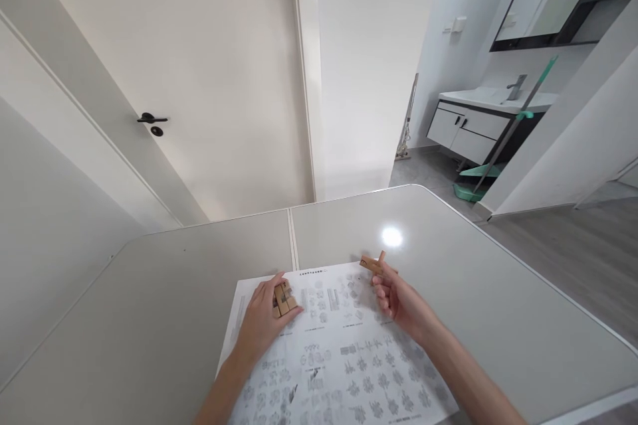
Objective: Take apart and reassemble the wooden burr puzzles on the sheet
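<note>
My left hand (pixel 262 320) rests on a printed instruction sheet (pixel 339 352) and grips a small cluster of wooden puzzle blocks (pixel 283 298) between thumb and fingers. My right hand (pixel 396 295) is raised slightly over the sheet's top right corner, fingers curled, pinching a single notched wooden puzzle piece (pixel 373 264). The sheet is covered with small diagrams of interlocking puzzles and lies flat on a grey table (pixel 174 292).
The table has a seam (pixel 292 239) down its middle and rounded far corners. Beyond it stand a white door with a black handle (pixel 151 119) and, at right, a bathroom with a vanity (pixel 473 126), a mop (pixel 513 126) and a green dustpan.
</note>
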